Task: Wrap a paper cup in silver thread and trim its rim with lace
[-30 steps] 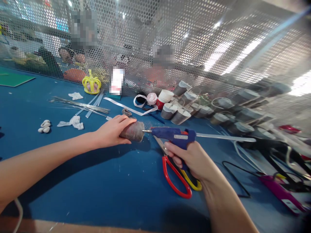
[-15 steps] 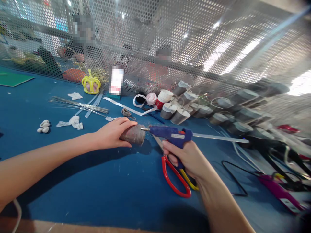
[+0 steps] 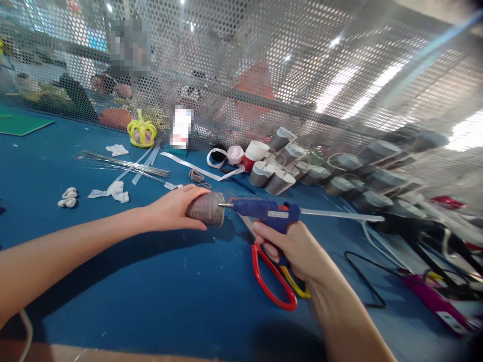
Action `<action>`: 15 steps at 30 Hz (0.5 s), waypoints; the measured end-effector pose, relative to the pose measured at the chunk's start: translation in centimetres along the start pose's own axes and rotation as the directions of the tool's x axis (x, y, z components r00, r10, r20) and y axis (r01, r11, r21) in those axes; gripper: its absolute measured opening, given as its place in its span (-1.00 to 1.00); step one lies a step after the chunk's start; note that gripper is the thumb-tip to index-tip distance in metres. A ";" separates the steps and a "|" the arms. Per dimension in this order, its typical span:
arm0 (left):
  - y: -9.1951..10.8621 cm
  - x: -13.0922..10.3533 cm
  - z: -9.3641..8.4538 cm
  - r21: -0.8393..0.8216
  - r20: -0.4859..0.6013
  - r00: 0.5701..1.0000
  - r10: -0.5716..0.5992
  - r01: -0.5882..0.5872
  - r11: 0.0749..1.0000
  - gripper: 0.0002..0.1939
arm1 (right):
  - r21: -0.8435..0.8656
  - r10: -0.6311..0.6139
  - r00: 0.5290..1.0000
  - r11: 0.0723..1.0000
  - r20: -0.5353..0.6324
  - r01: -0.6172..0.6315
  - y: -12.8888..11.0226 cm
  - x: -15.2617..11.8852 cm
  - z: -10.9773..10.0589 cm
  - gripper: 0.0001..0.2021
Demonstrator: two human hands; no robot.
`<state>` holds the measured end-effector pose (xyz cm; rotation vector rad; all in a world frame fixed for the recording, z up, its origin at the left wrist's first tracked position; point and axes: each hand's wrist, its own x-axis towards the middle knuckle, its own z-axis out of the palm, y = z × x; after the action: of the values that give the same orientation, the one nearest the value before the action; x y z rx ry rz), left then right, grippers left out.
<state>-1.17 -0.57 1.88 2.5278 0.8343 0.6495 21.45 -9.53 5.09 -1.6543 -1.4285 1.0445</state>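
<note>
My left hand [image 3: 179, 207] is wrapped around a small greyish-brown cylinder [image 3: 209, 210] that looks wound with cord, lying on its side just above or on the blue table. In my right hand [image 3: 289, 241] is a blue hot glue gun [image 3: 264, 211], its metal nozzle at the cylinder's right end and a clear glue stick [image 3: 339, 215] sticking out of its back. Whether the nozzle touches the cylinder I cannot tell. Scissors with one red handle [image 3: 271, 281] and one yellow handle lie beneath my right hand, partly hidden by it.
Thin wires [image 3: 124, 163], white scraps [image 3: 117, 191] and a yellow crown-shaped piece [image 3: 142, 133] lie at the left. White ribbon [image 3: 204, 171] and several grey cylinders [image 3: 279, 181] stand along the mesh screen [image 3: 211, 75]. A purple power strip [image 3: 433, 301] with cables is at the right.
The glue gun's nozzle has dropped slightly lower against the cylinder's end, and the cylinder is turned a little. Both hands keep their holds.
</note>
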 end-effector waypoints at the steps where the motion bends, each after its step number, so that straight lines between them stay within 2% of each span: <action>1: 0.1 -0.1 0.1 0.023 -0.001 1.000 0.014 -0.014 1.000 -0.27 | 0.013 0.000 1.000 1.000 -0.004 0.000 0.0 0.0 0.0 -0.66; 8: 0.3 -0.5 0.5 0.110 -0.026 0.996 0.082 -0.079 0.991 -0.28 | 0.079 0.019 0.999 0.997 -0.048 -0.015 0.1 0.3 0.2 -0.68; 15: 0.1 -0.2 0.3 -0.028 0.001 1.000 -0.005 0.005 1.000 -0.28 | 0.033 -0.004 1.000 0.999 -0.003 0.005 0.2 0.1 0.1 -0.67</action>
<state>-1.12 -0.82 1.65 2.4999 0.8249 0.6541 21.46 -9.50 4.87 -1.6281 -1.4057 1.0572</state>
